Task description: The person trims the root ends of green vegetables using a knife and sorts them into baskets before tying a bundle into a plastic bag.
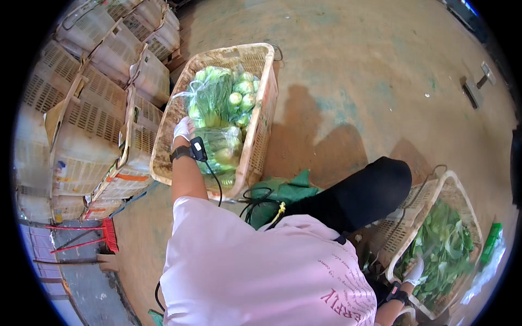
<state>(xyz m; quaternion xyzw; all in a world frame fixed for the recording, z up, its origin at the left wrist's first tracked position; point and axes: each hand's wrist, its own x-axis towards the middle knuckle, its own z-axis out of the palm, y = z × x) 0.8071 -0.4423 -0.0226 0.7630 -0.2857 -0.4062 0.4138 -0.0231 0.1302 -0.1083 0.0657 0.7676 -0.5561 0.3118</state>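
My left hand (184,129), in a white glove, reaches into a large pale plastic crate (265,103) ahead of me. It is beside bagged green vegetables, against the lower clear bag (220,145); its fingertips are mostly hidden. Another tied bag of long greens (211,96) and a bag of round pale-green vegetables (246,92) lie farther in. Low on the right, my right hand (415,271), also gloved, is at the near edge of a second crate (396,264) of loose leafy greens (443,244). Its fingers look closed around something slim and blurred that points into the leaves.
Stacked dirty white crates (92,117) stand along the left. A red broom head (110,234) lies below them. Green sacking (283,195) and a black cable (255,201) are by my leg. A green object (491,243) and clear plastic (481,282) lie at the far right.
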